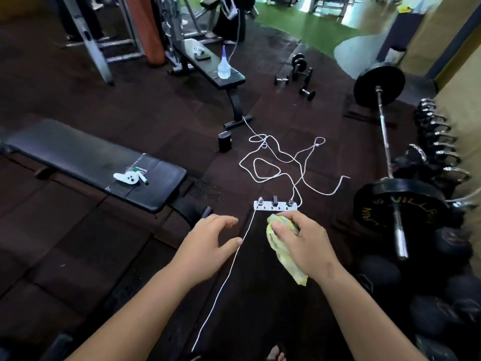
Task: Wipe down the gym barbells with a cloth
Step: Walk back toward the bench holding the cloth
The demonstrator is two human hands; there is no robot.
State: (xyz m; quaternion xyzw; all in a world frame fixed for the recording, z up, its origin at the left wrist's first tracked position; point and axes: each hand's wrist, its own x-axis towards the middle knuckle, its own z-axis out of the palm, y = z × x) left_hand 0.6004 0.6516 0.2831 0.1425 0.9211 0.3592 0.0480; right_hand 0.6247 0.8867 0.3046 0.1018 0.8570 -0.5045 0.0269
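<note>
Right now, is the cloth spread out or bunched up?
Bunched: the right hand grips the cloth crumpled, one end hanging down.

- Near weight plate (374,204) of the barbell (385,142): yellow lettering on the black face. The upper arc reads roughly "VILLE"; the letters after that are uncertain.
- Same plate, left side: a short yellow word of about three letters, upside down to the camera. Not securely read.
- Dumbbell ends (453,243), lower right: faint marks, illegible.
- Yellow sign (404,9), far top right: too blurred to read.
</note>
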